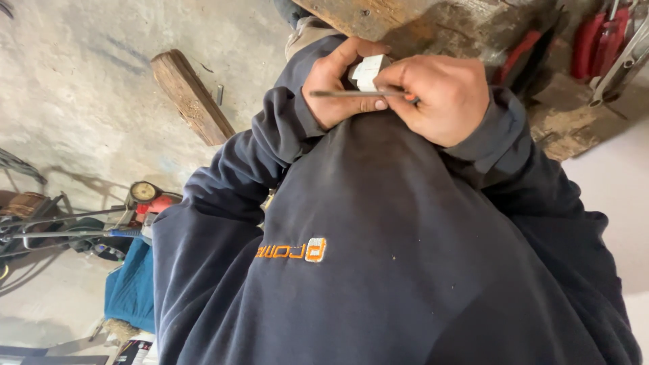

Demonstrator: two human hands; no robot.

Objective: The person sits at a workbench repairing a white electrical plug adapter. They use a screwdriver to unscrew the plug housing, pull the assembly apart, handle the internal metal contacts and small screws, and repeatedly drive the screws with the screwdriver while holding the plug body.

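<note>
Holding a small white plastic block close to the chest, the person keeps both hands together just above the dark sweatshirt. The head camera looks down the body, so the hand that shows on the picture's left, the left hand, is taken as the person's left; it is closed around the block, with thumb and fingers pinching its sides. The right hand is closed on a thin metal tool, maybe a small screwdriver or a file, which lies across the left fingers just under the block. The block looks light and rigid, with smooth faces that can slip, so a pinch on two opposite flat sides seems the safest hold. The tool is stiff and narrow; its orange handle end is mostly hidden in the right hand. Below, a wooden beam lies on the concrete floor.
</note>
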